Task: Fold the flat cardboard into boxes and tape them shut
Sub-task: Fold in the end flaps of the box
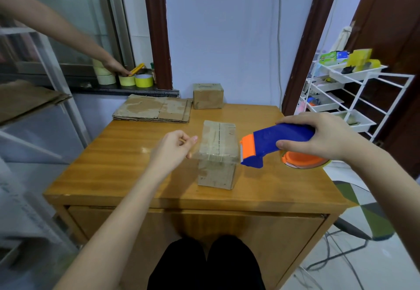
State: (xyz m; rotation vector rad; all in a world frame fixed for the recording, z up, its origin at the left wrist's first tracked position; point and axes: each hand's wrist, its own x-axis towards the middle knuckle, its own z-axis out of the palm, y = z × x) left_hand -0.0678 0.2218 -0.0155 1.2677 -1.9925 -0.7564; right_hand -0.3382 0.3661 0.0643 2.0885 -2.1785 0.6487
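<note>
The left hand was held just left of the small cardboard box, fingers curled, with thumb and forefinger pinching the free end of a strip of clear packing tape. The right hand was wrapped around the blue body of the tape dispenser, thumb underneath and fingers over the top, holding it just right of the box. The dispenser's orange cutter end pointed toward the box, and the orange roll hub sat below the wrist.

The tape strip ran from the left-hand pinch across the near top edge of the box to the cutter. Whether the strip was already stuck to the cardboard appeared uncertain, as the film was transparent and the view blurred.

The box stood upright at the middle of the wooden table, top flaps closed with the seam running away from the viewer. Behind the box, at the far edge, stood a second closed box. To the left of that one lay a stack of flat cardboard.

Beyond the stack, on the window ledge, sat several yellow tape rolls. Another person's hand rested on those rolls beside a yellow utility knife. Well to the right of the box stood a white wire rack holding trays.
</note>
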